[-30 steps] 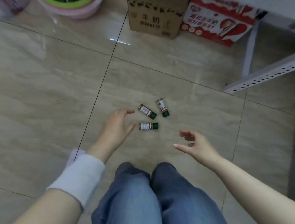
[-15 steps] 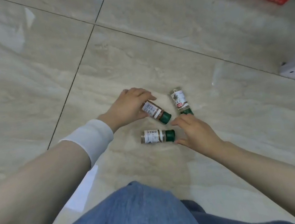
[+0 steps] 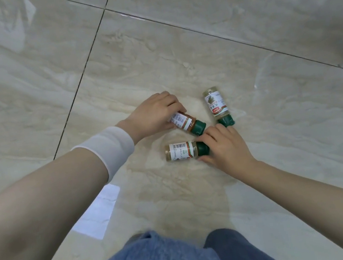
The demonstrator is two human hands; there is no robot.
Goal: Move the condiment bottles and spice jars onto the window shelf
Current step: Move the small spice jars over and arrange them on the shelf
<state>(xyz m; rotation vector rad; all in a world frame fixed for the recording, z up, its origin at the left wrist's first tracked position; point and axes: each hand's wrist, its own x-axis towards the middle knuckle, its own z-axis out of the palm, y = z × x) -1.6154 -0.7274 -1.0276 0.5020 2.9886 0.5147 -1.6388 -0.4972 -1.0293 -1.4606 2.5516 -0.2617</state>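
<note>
Single head-worn view, looking steeply down at floor (image 3: 197,38), close above hands and knees.

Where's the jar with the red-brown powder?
The red-brown jar is mid-view in the head camera, gripped by the left hand, left of the pale jar and beyond the tan jar that the right hand grips.

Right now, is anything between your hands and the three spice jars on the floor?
Nothing visible. The left hand grips the red-spice jar, the right hand holds the near jar by its green cap, and the third jar lies free just beyond the right hand. The window shelf is out of view.
</note>
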